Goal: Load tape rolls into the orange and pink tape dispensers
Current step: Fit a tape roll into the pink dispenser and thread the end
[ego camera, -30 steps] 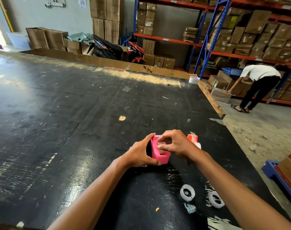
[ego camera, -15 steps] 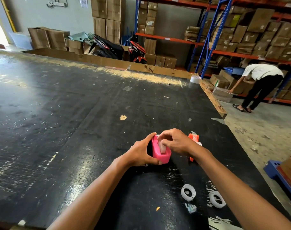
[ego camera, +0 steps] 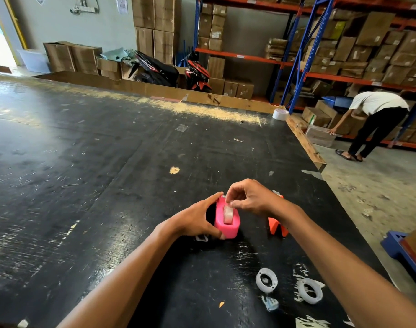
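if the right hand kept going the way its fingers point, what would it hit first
Probably the clear tape roll in the pink dispenser: the right hand has fingertips pointing left and down right at it, though actual contact is unclear.

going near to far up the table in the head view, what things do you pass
white tape rings → pink dispenser held between the left hand and right hand, orange dispenser beside it → tan chip in the tabletop → big tape roll at the far corner

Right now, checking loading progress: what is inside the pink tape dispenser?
A clear tape roll stands upright in the pink tape dispenser. The right hand pinches near its top; the hub underneath is hidden.
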The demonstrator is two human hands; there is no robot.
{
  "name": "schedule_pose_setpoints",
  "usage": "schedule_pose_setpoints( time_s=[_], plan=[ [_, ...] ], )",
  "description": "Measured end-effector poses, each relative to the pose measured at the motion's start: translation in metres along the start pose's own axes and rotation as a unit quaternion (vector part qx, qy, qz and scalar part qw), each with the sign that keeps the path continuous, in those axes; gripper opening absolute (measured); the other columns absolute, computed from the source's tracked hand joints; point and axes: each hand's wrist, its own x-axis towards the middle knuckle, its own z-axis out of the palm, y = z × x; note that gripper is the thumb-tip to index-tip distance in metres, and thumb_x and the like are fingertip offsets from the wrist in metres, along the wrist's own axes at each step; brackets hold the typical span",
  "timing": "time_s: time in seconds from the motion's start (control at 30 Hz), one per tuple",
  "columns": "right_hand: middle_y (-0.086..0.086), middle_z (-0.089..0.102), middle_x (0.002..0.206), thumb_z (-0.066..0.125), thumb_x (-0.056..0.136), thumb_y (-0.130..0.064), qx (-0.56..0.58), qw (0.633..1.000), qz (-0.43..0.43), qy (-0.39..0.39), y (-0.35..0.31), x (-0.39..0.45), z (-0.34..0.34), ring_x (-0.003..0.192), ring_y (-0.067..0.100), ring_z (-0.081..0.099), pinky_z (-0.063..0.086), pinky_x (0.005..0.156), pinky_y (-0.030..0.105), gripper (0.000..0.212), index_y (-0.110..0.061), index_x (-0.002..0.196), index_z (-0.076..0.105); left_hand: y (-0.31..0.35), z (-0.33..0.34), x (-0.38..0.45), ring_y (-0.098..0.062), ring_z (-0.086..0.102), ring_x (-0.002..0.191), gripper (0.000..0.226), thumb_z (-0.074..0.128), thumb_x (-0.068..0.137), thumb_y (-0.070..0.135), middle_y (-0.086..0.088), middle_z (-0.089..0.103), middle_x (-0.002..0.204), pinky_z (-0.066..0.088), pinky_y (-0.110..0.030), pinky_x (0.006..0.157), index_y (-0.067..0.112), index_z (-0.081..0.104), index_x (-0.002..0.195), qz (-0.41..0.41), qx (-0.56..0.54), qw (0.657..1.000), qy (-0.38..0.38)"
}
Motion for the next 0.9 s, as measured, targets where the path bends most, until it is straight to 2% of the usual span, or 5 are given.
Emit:
schedule_pose_setpoints(
  time_s=[0.1,0.23,0.4,0.6,0.9],
  plan=[
    [-0.004,0.066,0.077,0.07,0.08,-0.005,-0.006,1.0,-0.012,-0.004,-0.002,0.002,-0.003,0.066,0.0,0.058,0.046,0.063,0.014,0.01,-0.015,0.083,0.07,0.004,-0.002,-0.001,-0.004,0.053,0.126,0.121,0.089,0.049,0.051,0.012,0.056,0.137,0.043,-0.036,0.109,0.036,0.025,0.151,0.005,-0.024,1.0,-0.009],
    [0.003,0.069,0.08,0.07,0.079,-0.002,0.065,0.998,0.008,-0.015,0.004,0.003,-0.004,0.074,0.011,0.063,0.054,0.075,0.03,0.02,-0.015,0.094,0.072,0.012,-0.002,-0.006,0.001,0.058,0.118,0.102,0.088,0.058,0.049,0.017,0.062,0.129,0.044,-0.032,0.108,0.038,0.036,0.146,0.013,-0.062,0.998,0.0],
    [0.005,0.068,0.078,0.069,0.081,0.001,0.104,0.994,0.01,-0.038,0.005,0.002,-0.006,0.066,0.003,0.06,0.051,0.065,0.017,0.011,-0.001,0.091,0.073,0.011,0.0,-0.008,0.001,0.046,0.132,0.122,0.087,0.05,0.058,0.016,0.05,0.145,0.035,-0.032,0.115,0.032,0.026,0.153,-0.003,-0.06,0.998,0.016],
    [0.014,0.075,0.078,0.075,0.077,-0.005,0.113,0.993,0.013,-0.013,0.013,0.01,-0.012,0.073,0.019,0.071,0.06,0.075,0.034,0.008,-0.007,0.084,0.076,0.015,0.0,-0.01,-0.002,0.046,0.13,0.116,0.088,0.055,0.05,0.015,0.047,0.144,0.035,-0.027,0.113,0.027,0.027,0.152,-0.016,-0.053,0.998,0.027],
    [0.014,0.067,0.063,0.073,0.078,0.0,0.121,0.992,0.014,0.037,0.021,0.033,-0.022,0.059,0.021,0.062,0.053,0.055,0.024,0.008,0.005,0.084,0.074,0.017,-0.001,-0.012,0.001,0.045,0.127,0.107,0.088,0.062,0.039,0.018,0.047,0.138,0.034,-0.019,0.107,0.026,0.029,0.15,-0.021,-0.045,0.998,0.031]
  ],
)
